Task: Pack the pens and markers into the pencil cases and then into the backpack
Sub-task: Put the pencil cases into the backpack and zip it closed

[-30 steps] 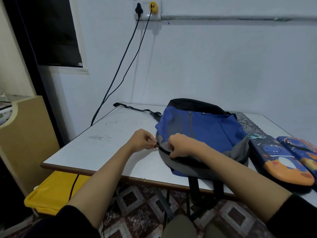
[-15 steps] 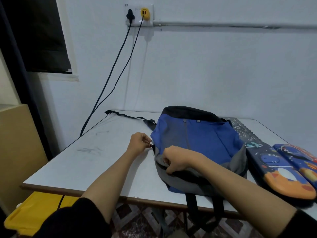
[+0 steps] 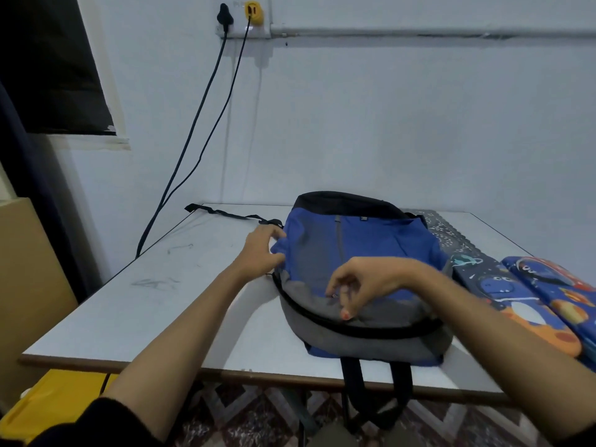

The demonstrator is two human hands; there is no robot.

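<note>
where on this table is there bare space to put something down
The widest bare patch is the left half of the table, bordered by its left and near edges, the strap at the back and the backpack. A smaller patch lies at the far right corner. The right side is crowded: pencil cases lie close beside the backpack.

Lets go of the zip pull with the left hand (image 3: 261, 253) and slides it farther up the left side of the backpack (image 3: 371, 243), fingers (image 3: 274, 232) now spread and touching the blue fabric. Unclenches the right hand (image 3: 364, 282) from the grey flap (image 3: 309, 291) and raises it just above, fingers loosely curled. Leaves the black zip line (image 3: 371, 332) uncovered in a long arc.
</note>
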